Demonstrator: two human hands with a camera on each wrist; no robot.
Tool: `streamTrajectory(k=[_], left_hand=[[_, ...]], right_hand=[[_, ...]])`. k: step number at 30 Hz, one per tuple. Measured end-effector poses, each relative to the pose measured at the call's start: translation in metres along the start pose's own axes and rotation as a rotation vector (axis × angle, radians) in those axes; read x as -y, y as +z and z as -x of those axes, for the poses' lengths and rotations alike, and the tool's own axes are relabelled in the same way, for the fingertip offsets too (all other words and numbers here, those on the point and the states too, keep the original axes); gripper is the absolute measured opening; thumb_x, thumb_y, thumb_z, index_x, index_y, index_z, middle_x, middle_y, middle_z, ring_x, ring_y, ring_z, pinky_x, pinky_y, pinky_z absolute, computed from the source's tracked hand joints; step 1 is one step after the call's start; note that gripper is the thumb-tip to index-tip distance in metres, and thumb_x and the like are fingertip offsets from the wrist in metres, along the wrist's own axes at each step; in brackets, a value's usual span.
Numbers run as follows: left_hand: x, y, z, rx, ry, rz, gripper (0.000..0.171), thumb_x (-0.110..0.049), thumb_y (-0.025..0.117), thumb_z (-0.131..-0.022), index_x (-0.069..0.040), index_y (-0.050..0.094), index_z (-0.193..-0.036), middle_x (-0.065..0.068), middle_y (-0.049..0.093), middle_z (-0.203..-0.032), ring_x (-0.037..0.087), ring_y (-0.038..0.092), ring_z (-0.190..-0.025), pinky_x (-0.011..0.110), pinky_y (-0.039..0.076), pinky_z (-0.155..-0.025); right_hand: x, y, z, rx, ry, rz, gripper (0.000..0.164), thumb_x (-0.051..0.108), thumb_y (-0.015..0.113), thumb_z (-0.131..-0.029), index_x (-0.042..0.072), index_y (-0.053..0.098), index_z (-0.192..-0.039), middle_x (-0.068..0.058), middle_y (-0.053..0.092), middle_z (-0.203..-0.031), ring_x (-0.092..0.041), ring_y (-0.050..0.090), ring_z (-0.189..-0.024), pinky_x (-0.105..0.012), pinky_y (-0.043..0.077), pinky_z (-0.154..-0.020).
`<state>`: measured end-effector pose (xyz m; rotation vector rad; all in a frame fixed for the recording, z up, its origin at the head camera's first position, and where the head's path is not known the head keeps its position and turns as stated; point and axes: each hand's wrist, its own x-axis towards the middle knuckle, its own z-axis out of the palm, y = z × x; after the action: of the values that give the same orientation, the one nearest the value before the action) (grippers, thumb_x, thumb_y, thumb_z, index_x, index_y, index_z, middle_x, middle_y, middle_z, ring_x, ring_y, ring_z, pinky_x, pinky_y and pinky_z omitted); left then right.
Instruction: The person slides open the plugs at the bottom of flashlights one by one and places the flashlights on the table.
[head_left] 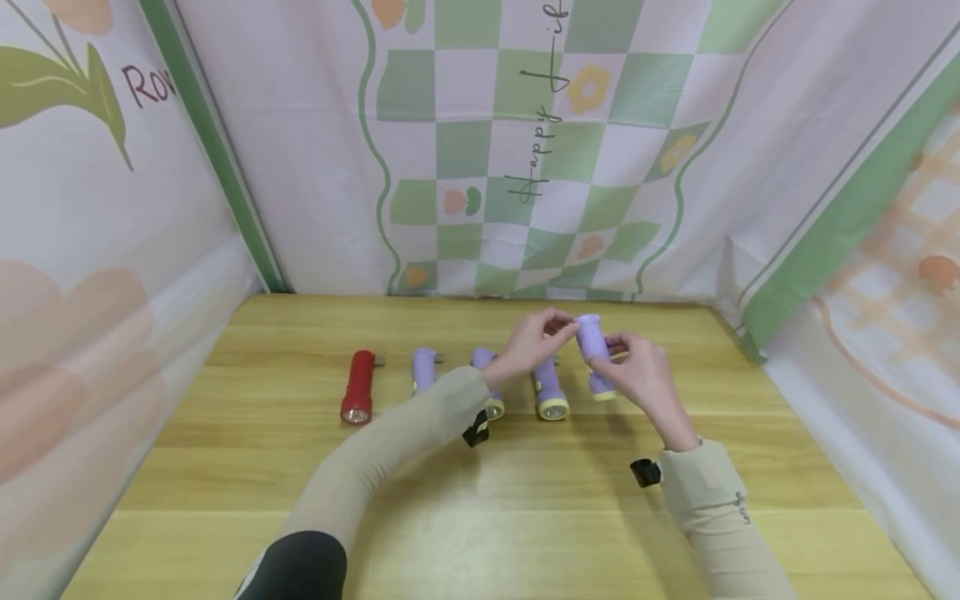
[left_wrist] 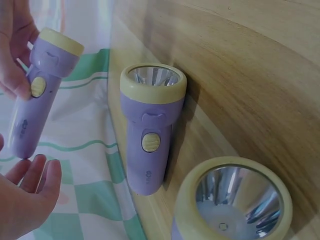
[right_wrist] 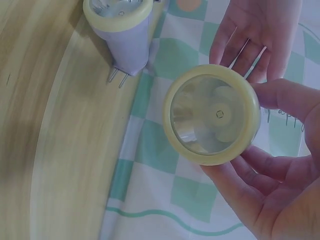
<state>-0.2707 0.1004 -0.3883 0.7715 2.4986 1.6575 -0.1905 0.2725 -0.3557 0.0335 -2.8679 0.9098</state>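
My right hand holds a purple flashlight raised over the table, its cream-rimmed lens end toward me. In the left wrist view the thumb of that hand lies beside the flashlight's cream switch. My left hand reaches across to the tail end, its fingers extended right at it. Nearest to the hands on the table is another purple flashlight, lying lens toward me. A further purple flashlight lies partly hidden behind my left forearm. The right wrist view looks into the held flashlight's round lens.
Left in the same row lie a red flashlight and one more purple flashlight, partly covered by my sleeve. Metal plug prongs stick out of a flashlight. A printed curtain hangs at the wooden table's back edge.
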Motion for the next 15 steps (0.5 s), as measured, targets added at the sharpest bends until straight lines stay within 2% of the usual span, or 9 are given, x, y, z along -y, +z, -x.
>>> streamTrajectory(k=[15], left_hand=[[0.0001, -0.0019, 0.0031, -0.05, 0.033, 0.013, 0.03, -0.028, 0.061, -0.099, -0.006, 0.066, -0.118, 0.01, 0.073, -0.112, 0.019, 0.069, -0.099, 0.014, 0.054, -0.079]], right_hand=[[0.0069, 0.001, 0.0012, -0.02, -0.029, 0.007, 0.045, 0.022, 0.068, -0.09, -0.01, 0.058, -0.121, -0.033, 0.066, -0.116, -0.044, 0.07, -0.097, -0.046, 0.062, -0.075]])
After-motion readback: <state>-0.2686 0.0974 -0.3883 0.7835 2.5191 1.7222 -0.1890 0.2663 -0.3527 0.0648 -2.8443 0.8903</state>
